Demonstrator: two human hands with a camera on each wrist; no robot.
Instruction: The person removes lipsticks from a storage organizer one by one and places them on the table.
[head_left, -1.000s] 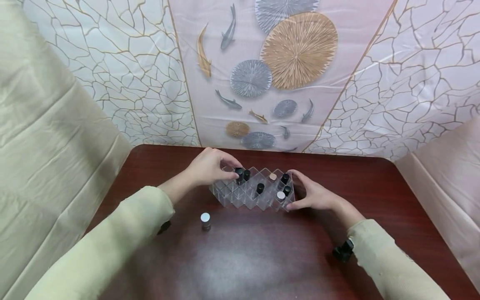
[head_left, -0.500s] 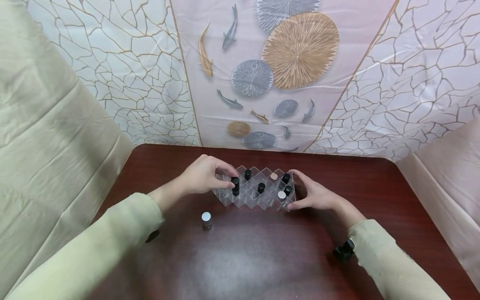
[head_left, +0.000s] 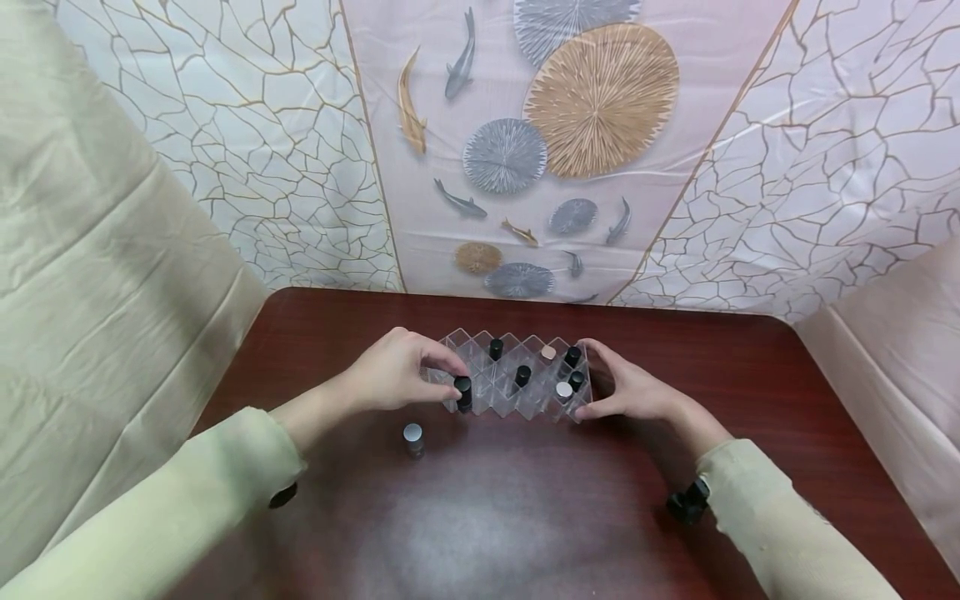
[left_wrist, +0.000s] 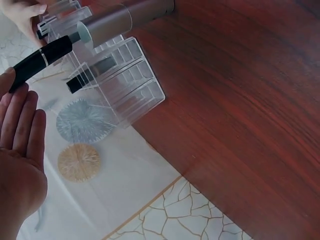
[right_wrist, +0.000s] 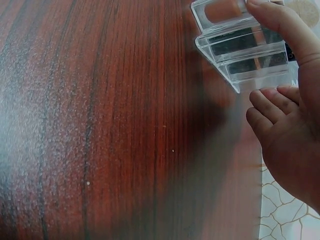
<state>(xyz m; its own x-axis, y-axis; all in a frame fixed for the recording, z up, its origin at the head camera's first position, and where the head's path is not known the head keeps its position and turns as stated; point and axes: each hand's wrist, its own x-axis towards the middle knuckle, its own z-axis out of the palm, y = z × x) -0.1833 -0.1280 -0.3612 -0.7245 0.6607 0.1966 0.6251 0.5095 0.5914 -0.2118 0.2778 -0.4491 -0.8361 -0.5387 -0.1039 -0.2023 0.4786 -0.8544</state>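
My left hand (head_left: 393, 373) pinches a black lipstick tube (head_left: 463, 396) between thumb and fingers, at the front left corner of a clear lipstick organizer (head_left: 483, 390) with diamond-shaped slots. In the left wrist view, a silver band circles the black lipstick tube (left_wrist: 42, 59), and the other fingers stretch out below it. At the organizer's right end, my right hand (head_left: 630, 392) grips the side with thumb in front and fingers behind. The right wrist view shows the thumb on the clear wall (right_wrist: 245, 45). A silver-capped tube (head_left: 413, 439) stands upright on the table, left of the organizer.
Several tubes stand in the organizer: black ones such as the middle one (head_left: 522, 376), a white-topped one (head_left: 564, 391) and a peach-topped one (head_left: 548, 352). The dark red wooden table (head_left: 480, 517) ends at a patterned cloth backdrop (head_left: 502, 233).
My left hand has drawn the black lipstick tube out of the organizer's left part and moved it left and toward me. The right hand keeps its grip on the right end.
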